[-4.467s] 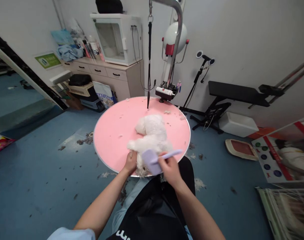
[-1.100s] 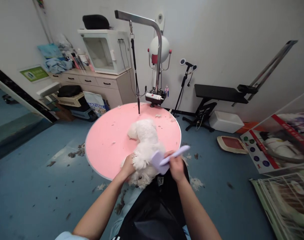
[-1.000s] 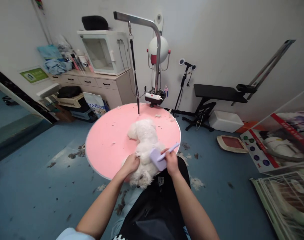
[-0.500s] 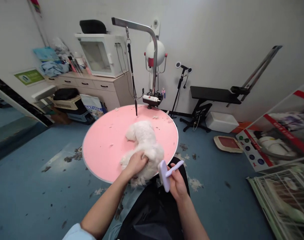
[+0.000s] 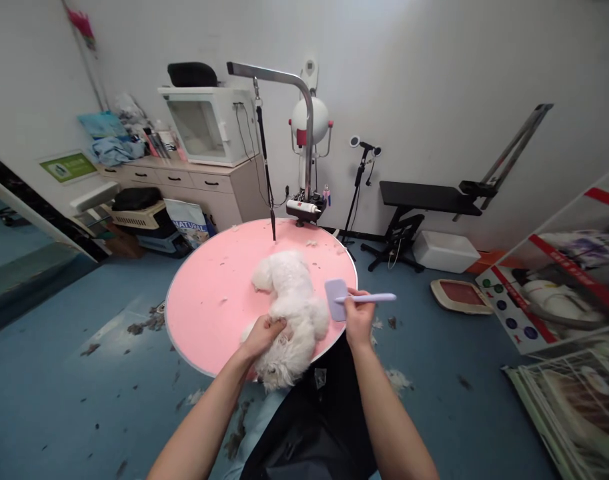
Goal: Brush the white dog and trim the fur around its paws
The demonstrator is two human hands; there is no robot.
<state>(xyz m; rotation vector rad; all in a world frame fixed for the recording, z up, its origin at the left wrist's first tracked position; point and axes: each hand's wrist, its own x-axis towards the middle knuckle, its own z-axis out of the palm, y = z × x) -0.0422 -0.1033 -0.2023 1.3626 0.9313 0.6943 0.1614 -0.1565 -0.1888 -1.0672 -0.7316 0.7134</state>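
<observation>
A fluffy white dog (image 5: 297,293) lies on the round pink grooming table (image 5: 199,300), its shaggy head end nearest me at the front edge. My left hand (image 5: 265,335) is closed on the dog's fur, thumb and fingers pinched together at its near left side. In my right hand (image 5: 359,320) is a lilac slicker brush (image 5: 337,299), gripped where the handle meets the head. Its flat back faces me and the handle points right. The brush is just right of the dog, over the table's right rim; whether the bristles touch fur is hidden.
A metal grooming arm (image 5: 308,133) with a hanging black strap (image 5: 265,160) rises at the table's far side. Beside its post sits a black holder with a white bottle (image 5: 304,207). Hair clumps (image 5: 147,325) litter the blue floor. A wire crate (image 5: 574,393) stands at right.
My right hand has lifted the brush up and away from me, turning it so its handle points right. My left hand has shifted slightly left and down along the dog. The camera view has tilted up.
</observation>
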